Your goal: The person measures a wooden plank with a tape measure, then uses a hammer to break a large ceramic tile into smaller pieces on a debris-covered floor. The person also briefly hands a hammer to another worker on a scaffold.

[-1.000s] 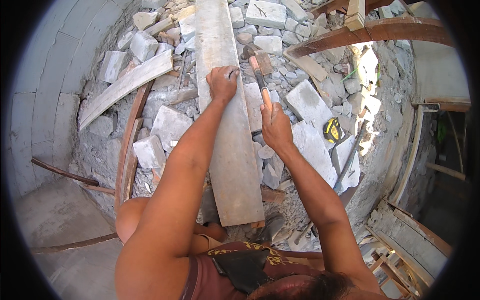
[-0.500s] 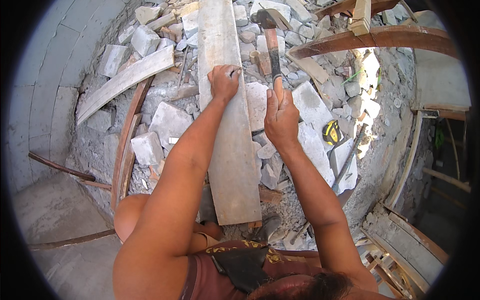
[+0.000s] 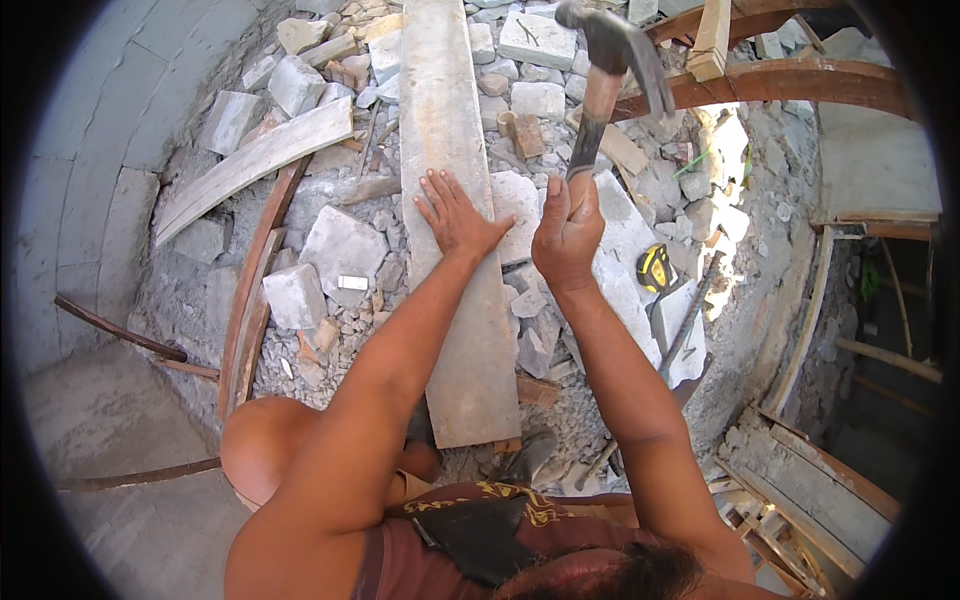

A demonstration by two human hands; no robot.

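Note:
A long grey wooden plank (image 3: 470, 360) runs away from me across the rubble. My left hand (image 3: 456, 216) lies on it with fingers spread, the thumb reaching past its right edge. To the right, my right hand (image 3: 568, 238) is wrapped round the handle of a claw hammer (image 3: 600, 95). The hammer is raised, its dark metal head at the top of the view and its thumb-side grip along the handle. A yellow and black tape measure (image 3: 653, 268) rests on pale slabs right of my right forearm.
Broken concrete blocks (image 3: 343, 245) and gravel surround the plank. A pale board (image 3: 255, 165) slants at the left, beside reddish timber strips (image 3: 262, 290). Curved brown beams (image 3: 780, 85) cross the upper right. A grey block wall (image 3: 75, 190) stands at the left; a metal bar (image 3: 692, 315) lies near the tape measure.
My left hand has opened from a closed pinch to spread fingers, and has moved slightly nearer me along the plank. The hammer has been lifted, its head larger and farther right.

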